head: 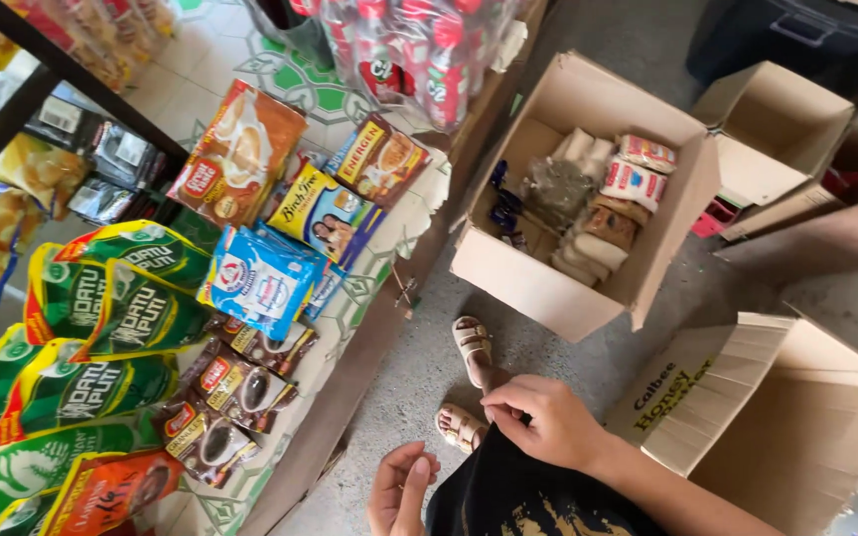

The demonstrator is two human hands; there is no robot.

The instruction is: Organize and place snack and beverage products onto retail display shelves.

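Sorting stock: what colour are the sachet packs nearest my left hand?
Dark brown sachets with red labels, head view.

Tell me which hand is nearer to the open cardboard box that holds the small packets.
The right hand is nearer: it rests on the dark clothing at the knee, just below the open box of packets. The left hand is lower and further left, beside the low table.

Grey concrete floor, patterned tabletop

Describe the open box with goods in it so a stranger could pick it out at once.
Start from the low counter covered in sachet packs. On the floor to its right stands an open cardboard box. Unlike the two open boxes nearby, which show no goods, it holds small wrapped packets.
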